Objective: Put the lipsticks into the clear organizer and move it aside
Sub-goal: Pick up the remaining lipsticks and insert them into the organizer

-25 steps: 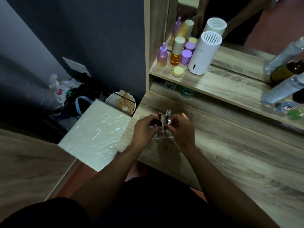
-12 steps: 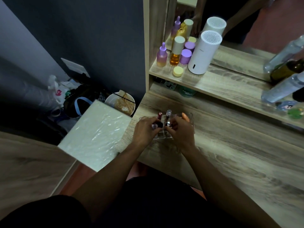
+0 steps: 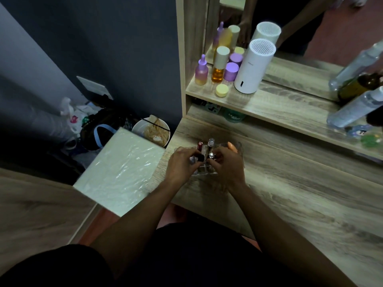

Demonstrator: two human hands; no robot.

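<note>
Lipsticks stand upright in the clear organizer near the left edge of the wooden vanity desk: a red-capped lipstick and a silver-capped lipstick. The left hand pinches a dark lipstick; the right hand closes its fingertips on another silver-topped tube.

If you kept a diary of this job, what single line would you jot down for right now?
stage: filling | left hand: on black lipstick | right hand: on silver lipstick | clear organizer: on desk, red lipstick upright inside
</note>
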